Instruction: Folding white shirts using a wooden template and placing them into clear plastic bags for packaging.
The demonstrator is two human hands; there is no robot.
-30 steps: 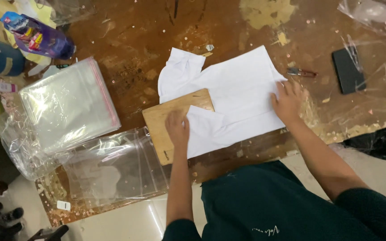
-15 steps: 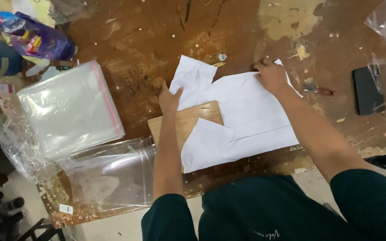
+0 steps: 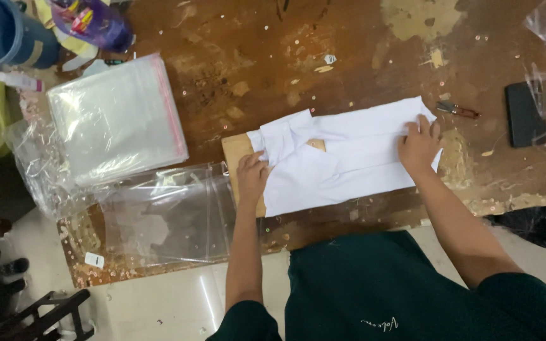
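The left hand (image 3: 252, 175) lies flat, fingers spread, pressing down on the left end of a folded white garment (image 3: 342, 161), where the cloth overlaps a brown cardboard sheet (image 3: 238, 151). The right hand (image 3: 418, 146) is also open, palm down, resting on the garment's right end with nothing gripped. The garment stretches between the two hands as a long folded band, and a small patch of the cardboard shows through a gap in the cloth just right of the left hand.

All of this sits on a worn wooden table (image 3: 254, 76), its brown varnish scratched, chipped into pale patches and dotted with small light specks. Left of the left hand, an open clear plastic bag (image 3: 165, 218) lies flat at the table's near edge. Beyond it, farther left and up, is a stack of clear bags with a pink strip (image 3: 115, 120) along one side. Well above that stack stand a blue tub (image 3: 7, 35) and a purple packet (image 3: 93, 22). Just beyond the right hand lie small red-handled snips (image 3: 457, 110), and farther right a dark flat rectangular object (image 3: 526, 113) under crinkled clear film.

Below the table edge, pale glossy floor (image 3: 178, 303) shows beside the person's dark green top (image 3: 374, 290).
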